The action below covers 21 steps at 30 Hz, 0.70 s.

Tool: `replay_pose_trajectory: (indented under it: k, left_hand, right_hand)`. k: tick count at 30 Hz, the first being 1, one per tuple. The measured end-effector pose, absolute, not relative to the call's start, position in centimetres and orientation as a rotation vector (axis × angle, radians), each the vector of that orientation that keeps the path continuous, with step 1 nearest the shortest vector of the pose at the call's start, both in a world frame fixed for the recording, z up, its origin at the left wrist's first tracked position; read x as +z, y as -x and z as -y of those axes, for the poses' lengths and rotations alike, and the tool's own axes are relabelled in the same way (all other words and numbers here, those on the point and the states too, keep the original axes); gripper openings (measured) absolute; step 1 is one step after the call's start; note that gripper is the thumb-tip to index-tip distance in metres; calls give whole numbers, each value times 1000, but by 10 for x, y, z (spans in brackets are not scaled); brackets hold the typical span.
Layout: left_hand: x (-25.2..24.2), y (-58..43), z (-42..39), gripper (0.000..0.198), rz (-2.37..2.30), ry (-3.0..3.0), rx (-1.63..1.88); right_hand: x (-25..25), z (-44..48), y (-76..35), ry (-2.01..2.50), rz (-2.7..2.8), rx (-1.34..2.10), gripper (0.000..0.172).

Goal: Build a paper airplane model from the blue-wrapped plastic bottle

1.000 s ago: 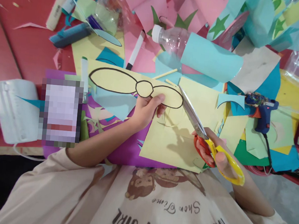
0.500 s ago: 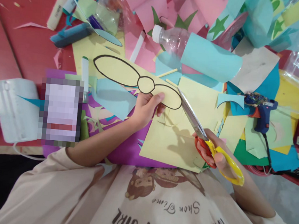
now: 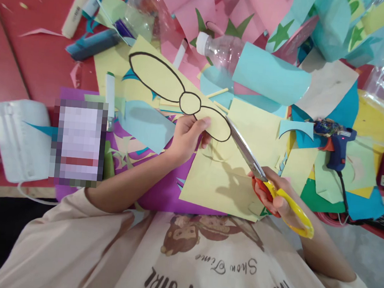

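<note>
Okay, left hand (image 3: 186, 140) pinches the strip (image 3: 162, 81) near its right end, thumb on top, other fingers partly hidden underneath. Strip sits mid-frame, above the littered bench (image 3: 34, 58). Right hand (image 3: 278, 180) is curled through the scissors (image 3: 245, 148) handles; blade tips at the strip's right edge, hard to tell if touching. Phone (image 3: 81, 136) pixelated, unreadable. Paper pile (image 3: 196, 19) cut off at top.

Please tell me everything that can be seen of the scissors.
The scissors have long, silver, metal-looking blades and plastic-looking handles, one red, one yellow. The right hand grips the handles. The blades look nearly closed and slant forward and leftward, their tips at the right end of the outlined pale yellow paper.
</note>
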<state>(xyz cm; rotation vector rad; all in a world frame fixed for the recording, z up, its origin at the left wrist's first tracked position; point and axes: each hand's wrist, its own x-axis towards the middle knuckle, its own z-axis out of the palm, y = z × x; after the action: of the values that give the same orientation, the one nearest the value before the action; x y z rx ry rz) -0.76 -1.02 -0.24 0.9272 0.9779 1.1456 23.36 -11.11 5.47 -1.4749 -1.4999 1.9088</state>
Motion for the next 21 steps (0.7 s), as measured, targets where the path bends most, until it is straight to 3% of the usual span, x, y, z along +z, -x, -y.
replay_pose_trajectory:
  k: [21]
  left_hand:
    - [-3, 8, 9, 42, -1013, -950, 1121]
  right_hand:
    - [53, 109, -236, 1449, 1253, 2049, 80]
